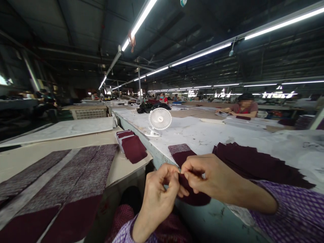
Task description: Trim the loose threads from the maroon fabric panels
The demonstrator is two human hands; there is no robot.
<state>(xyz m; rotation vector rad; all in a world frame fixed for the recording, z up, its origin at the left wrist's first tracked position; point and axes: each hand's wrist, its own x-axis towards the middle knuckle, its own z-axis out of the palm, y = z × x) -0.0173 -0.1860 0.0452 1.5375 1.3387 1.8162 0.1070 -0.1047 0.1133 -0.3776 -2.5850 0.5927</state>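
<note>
A maroon fabric piece (196,198) hangs between my hands over the table's near edge. My left hand (163,192) pinches its top edge between thumb and forefinger. Close beside it, my right hand (202,172) pinches the same edge, the fingertips nearly touching. Just behind the hands lies another maroon piece with a speckled grey band (180,148). To the right, a fanned stack of maroon pieces (253,162) spreads on the white-covered table (187,131), partly behind my right forearm.
A small white fan (160,118) stands on the table. At left, speckled and maroon panels (83,175) lie on a lower surface, near a small maroon stack (133,148). Dark cloth (153,106) is heaped farther back. A person (245,106) sits across the table at right.
</note>
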